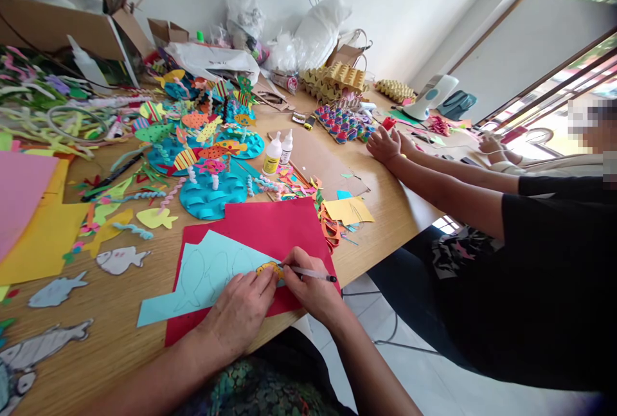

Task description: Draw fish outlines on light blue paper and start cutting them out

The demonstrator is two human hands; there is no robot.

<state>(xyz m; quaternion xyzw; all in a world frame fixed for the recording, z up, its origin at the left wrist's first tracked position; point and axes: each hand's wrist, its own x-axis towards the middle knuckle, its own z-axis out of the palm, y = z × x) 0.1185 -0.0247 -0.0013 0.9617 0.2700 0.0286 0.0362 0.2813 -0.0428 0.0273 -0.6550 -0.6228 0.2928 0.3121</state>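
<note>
Head view: the right hand [315, 292] has its fingers clamped on a slim pen [317, 272], thumb and forefinger pinching it close to the tip. The pen lies low and slanted, its tip pointing left at the orange fish cutout [267, 267], its dark-capped end sticking out to the right beyond the knuckles. Its long axis runs nearly left to right, dropping slightly toward the capped end in the view.

The fish cutout rests on a light-blue sheet [207, 254], just ahead of the left fingertips and to the left of the right fingers. The left hand [241, 310] lies flat, its fingers extended and close together, their tips pressing on the near edge of the cutout. Both hands cover parts of it, so I cannot tell which end is the head.

Left of the cutout, pencilled fish outlines [193, 278] stand side by side on the blue sheet, long axes running away from the person; the leftmost has its tail at the near end. A red sheet [272, 220] lies beneath, on the wooden worktop [123, 352]. Beyond its far edge stand a turquoise woven disc [212, 197] and a yellow-labelled glue bottle [272, 157].
</note>
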